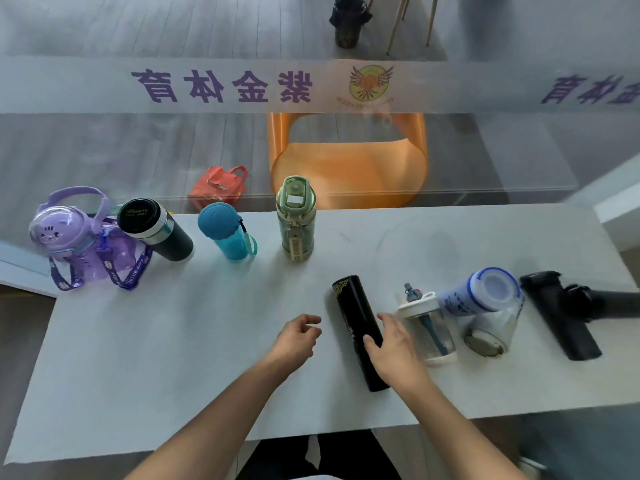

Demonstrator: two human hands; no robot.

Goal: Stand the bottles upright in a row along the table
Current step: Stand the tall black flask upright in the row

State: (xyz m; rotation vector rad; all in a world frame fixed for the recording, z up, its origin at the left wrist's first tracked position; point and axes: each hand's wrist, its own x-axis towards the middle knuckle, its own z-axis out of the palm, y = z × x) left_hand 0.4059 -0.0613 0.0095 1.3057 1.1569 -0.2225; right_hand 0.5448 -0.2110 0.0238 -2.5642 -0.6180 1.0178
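Observation:
Along the far side of the white table [173,341] several bottles stand upright: a purple cat bottle [72,244], a black flask [152,228], a teal bottle [227,232] and a green bottle [296,216]. A tall black bottle with gold print [355,313] lies on its side; my right hand [394,348] rests over its lower half, fingers curled on it. My left hand [298,337] hovers just left of it, fingers loosely apart and holding nothing. To the right lie a clear bottle with a white lid [427,327], a blue-and-white bottle [485,306] and a black flask [561,313].
A glass partition with a printed band runs along the table's far edge. Behind it are an orange stool [346,157], a red bag [218,185] and a black bin [348,20]. Another dark object [609,303] pokes in at the right edge.

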